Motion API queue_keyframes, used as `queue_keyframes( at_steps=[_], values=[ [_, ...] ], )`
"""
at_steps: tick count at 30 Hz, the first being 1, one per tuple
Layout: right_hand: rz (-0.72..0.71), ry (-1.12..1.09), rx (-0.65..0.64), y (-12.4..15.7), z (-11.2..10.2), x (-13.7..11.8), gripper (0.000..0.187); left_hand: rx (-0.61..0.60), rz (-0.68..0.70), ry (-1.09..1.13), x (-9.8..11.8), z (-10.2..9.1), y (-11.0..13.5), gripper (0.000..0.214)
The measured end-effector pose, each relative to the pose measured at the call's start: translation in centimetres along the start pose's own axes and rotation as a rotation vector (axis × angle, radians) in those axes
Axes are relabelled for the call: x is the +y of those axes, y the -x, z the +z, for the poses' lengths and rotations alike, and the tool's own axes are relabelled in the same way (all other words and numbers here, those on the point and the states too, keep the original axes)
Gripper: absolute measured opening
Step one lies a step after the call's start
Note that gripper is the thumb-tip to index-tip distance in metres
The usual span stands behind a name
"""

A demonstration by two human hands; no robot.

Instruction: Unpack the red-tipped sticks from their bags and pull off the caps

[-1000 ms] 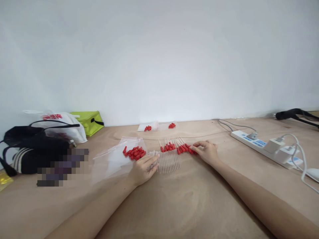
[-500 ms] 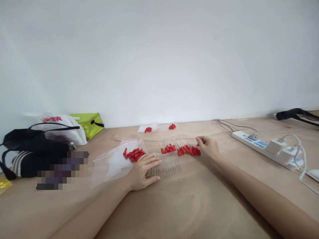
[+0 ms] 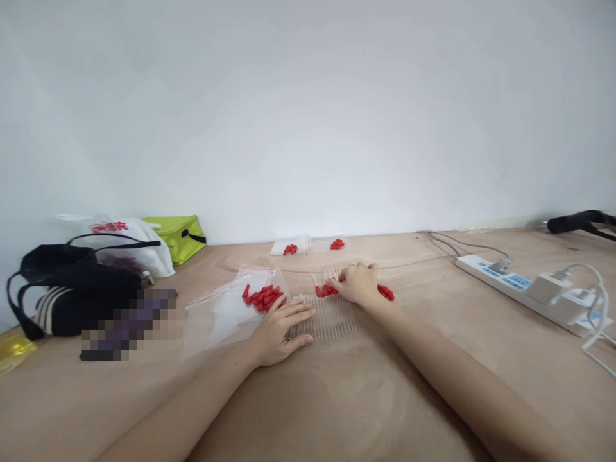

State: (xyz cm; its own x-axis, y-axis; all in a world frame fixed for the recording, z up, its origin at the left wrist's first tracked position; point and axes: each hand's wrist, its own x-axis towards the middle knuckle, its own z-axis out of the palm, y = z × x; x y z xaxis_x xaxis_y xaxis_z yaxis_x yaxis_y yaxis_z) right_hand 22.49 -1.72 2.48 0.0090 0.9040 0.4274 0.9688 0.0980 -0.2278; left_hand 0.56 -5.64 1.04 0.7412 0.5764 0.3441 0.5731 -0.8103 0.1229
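A row of clear glass tubes (image 3: 330, 319) lies side by side on the table in front of me. Resting flat over its left end is my left hand (image 3: 279, 330), fingers stretched out and open. Just behind the row are several droppers with red rubber bulbs (image 3: 327, 290), their pale stems pointing away. My right hand (image 3: 359, 284) is over these droppers with its fingers curled down, and whatever the fingertips grip is hidden. More red bulbs (image 3: 385, 292) show to the right of that hand. A pile of loose red bulbs (image 3: 263, 297) lies beyond my left hand.
Clear plastic bags (image 3: 216, 317) spread out on the left. Two small groups of red bulbs (image 3: 290, 249) lie on bags near the wall. A black bag (image 3: 77, 289) and a lime-green box bag (image 3: 178, 239) stand far left; a power strip (image 3: 514, 285) with cables is right.
My right hand has moved left from beside the red bulbs to over the droppers, covering part of them. My left hand stays on the glass tubes. The view has shifted slightly.
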Motion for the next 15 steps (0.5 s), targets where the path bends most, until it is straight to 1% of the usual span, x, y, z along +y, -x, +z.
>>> queue_keyframes(
  at_steps=[3,6,9,10,12,14,15],
  values=[
    [-0.007,0.099,0.025,0.0,0.4,-0.9,0.032,-0.021,-0.013,0.018,0.0,0.1,0.0,0.04],
    [-0.016,0.111,0.049,0.0,0.6,-1.3,0.025,-0.02,-0.014,0.027,-0.1,0.2,0.0,0.04],
    [-0.031,0.107,0.076,0.1,0.3,-1.5,0.024,0.003,-0.012,0.0,-0.1,0.1,0.1,0.043],
    [-0.033,0.103,0.092,0.3,0.2,-1.4,0.024,0.022,-0.012,-0.016,-0.1,0.1,0.1,0.045],
    [-0.059,0.066,0.167,0.9,-0.2,-1.0,0.023,0.087,-0.01,-0.052,-0.1,0.2,0.2,0.047],
    [-0.151,-0.011,0.281,2.1,-0.7,-0.1,0.021,0.184,-0.012,-0.082,-0.2,0.2,0.2,0.047],
    [-0.226,-0.055,0.333,3.0,-0.9,0.5,0.02,0.235,-0.016,-0.094,-0.2,0.3,0.2,0.047]
  ],
)
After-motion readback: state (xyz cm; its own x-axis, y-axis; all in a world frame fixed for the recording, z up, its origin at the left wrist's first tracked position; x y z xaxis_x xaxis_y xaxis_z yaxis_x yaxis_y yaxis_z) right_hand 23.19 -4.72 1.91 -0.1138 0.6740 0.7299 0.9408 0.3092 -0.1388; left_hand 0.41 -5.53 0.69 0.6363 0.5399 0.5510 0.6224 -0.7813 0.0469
